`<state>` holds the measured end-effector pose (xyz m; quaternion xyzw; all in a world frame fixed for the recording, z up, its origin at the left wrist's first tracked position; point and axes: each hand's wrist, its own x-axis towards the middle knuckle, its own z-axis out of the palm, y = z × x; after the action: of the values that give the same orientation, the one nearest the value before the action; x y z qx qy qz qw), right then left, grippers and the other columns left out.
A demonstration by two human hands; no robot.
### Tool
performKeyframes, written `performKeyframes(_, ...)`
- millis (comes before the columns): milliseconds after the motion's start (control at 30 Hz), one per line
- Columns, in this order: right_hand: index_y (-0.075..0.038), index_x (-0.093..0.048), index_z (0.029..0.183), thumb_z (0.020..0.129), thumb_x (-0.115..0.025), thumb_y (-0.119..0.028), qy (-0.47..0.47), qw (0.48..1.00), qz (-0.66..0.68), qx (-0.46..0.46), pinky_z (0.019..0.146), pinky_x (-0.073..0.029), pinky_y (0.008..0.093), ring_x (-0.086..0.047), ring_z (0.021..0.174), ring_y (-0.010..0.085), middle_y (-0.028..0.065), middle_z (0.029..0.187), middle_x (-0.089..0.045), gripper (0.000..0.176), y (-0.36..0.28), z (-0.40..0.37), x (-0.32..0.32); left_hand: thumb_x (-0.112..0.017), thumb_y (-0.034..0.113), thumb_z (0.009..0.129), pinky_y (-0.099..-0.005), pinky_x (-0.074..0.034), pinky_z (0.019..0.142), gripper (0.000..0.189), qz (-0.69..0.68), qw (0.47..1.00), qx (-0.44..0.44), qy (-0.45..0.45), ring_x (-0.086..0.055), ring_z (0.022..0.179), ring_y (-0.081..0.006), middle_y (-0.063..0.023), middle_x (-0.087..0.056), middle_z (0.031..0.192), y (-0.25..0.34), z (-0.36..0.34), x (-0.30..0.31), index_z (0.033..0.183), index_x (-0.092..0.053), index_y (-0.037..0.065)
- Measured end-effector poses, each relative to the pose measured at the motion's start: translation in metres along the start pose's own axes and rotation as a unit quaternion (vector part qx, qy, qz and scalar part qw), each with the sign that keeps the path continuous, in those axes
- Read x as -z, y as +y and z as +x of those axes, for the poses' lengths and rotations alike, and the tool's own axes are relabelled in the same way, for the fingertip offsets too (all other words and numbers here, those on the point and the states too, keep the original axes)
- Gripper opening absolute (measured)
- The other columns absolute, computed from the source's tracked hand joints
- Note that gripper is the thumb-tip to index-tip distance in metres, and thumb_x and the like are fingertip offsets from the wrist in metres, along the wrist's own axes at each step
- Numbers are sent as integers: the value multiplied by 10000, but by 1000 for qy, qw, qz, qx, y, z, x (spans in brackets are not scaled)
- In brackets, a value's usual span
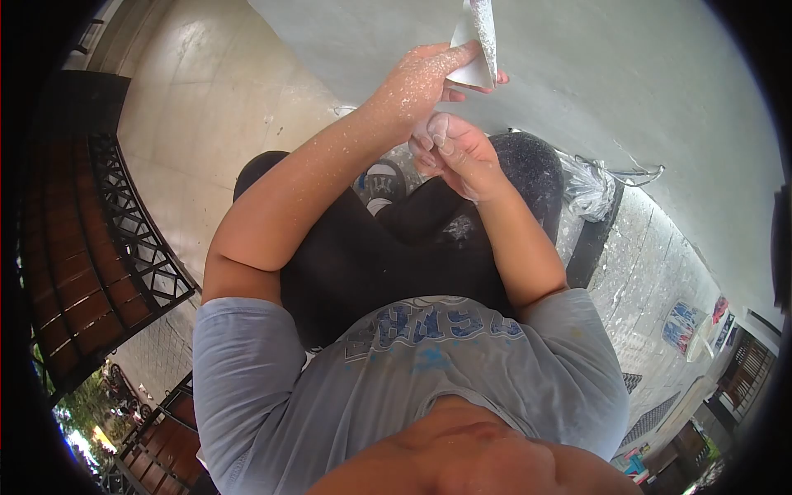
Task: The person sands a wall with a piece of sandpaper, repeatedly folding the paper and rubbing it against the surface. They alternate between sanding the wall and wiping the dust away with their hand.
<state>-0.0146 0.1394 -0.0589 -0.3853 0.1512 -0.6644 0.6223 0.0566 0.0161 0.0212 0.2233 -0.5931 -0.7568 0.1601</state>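
Observation:
My left hand [437, 73] reaches up near the wall, its fingers closed on a thin, pale, roughly triangular sheet [468, 68]. White specks cover the sheet's right edge, and its exact kind cannot be made out. White spatter also dots the left wrist and forearm. Just below is my right hand [462, 155], close to the left wrist, with its fingers curled and pressed together. Its fingertips are coated in white. Whatever those fingers may hold is hidden.
A smooth grey-white wall [627, 74] rises ahead and to the right. My bent knees [528, 169] are close to it. A crumpled clear plastic bag [590, 190] lies by the wall on the white-spattered floor [643, 256]. Left are beige tiles [206, 99] and a brown metal gate [74, 247].

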Motion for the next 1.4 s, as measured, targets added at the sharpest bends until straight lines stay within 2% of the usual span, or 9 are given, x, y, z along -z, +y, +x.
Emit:
performKeyframes(167,-85,-514,941,1041,-582,-289,-6,1000,7,-3,624,-336,258,-409,799,130,26,962,-443,237,0,0,0,-483,426,1052,-298,-459,885,425,-18,999,31,3,-610,1048,-146,-102,-718,1167,6,-1,-1,1138,-686,63)
performKeyframes(467,-141,-502,922,1030,-597,-309,1,1000,-7,-24,648,-329,278,-425,811,134,0,970,-441,220,0,0,1,-479,430,1057,-299,-466,873,432,-1,1000,11,-3,-616,1021,-153,-95,-729,1154,-2,2,1,1141,-679,55)
performKeyframes(567,-92,-515,925,1043,-585,-268,-2,1000,7,4,614,-329,255,-401,785,137,22,924,-443,224,4,2,1,-474,423,1062,-305,-463,876,429,-3,1000,6,1,-616,1014,-152,-95,-732,1147,-6,3,2,1134,-683,55)
performKeyframes(1067,-100,-534,929,1042,-591,-251,5,1000,7,-8,615,-337,259,-409,764,134,23,914,-478,196,5,0,3,-484,432,1056,-317,-449,882,429,28,999,25,8,-624,1004,-133,-73,-738,1133,-11,5,4,1129,-695,66)
performKeyframes(1267,-132,-519,900,1008,-640,-308,26,999,0,-39,635,-329,273,-415,776,138,-5,943,-460,240,4,-1,3,-493,449,1046,-335,-443,909,441,37,999,31,13,-629,1016,-143,-76,-739,1134,-11,5,3,1136,-693,67)
performKeyframes(1400,-143,-522,915,968,-696,-313,14,1000,-2,-7,640,-344,266,-429,781,134,-8,918,-465,249,7,1,5,-485,437,1048,-349,-445,927,448,56,997,46,19,-633,1009,-156,-83,-735,1140,-13,7,4,1147,-687,49)
